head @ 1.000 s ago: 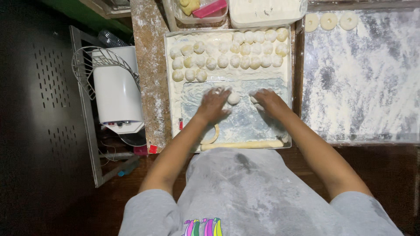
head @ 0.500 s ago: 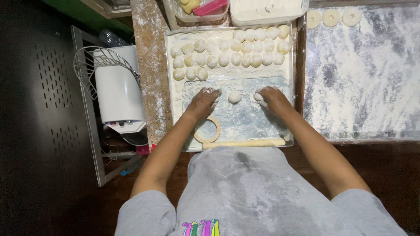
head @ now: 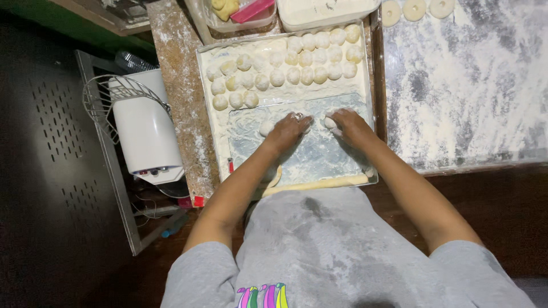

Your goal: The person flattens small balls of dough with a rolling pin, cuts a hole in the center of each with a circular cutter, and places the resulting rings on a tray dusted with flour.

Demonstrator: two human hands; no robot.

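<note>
No labels, signs or screens show. The only packages are two clear plastic tubs at the bench's twelve o'clock edge: one holds yellowish dough and a pink flat tool, and at its three o'clock a rectangular one is filled with white flour.

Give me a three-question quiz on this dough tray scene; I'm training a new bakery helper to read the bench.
1. True or false: both hands are over the floured tray.
2. Where do the rows of dough balls lie? A) far part of the tray B) near edge C) on the floor
3. What lies along the tray's near edge?

Key:
1. True: the left hand and right hand are over its floured middle.
2. A
3. A long dough rope.
</note>
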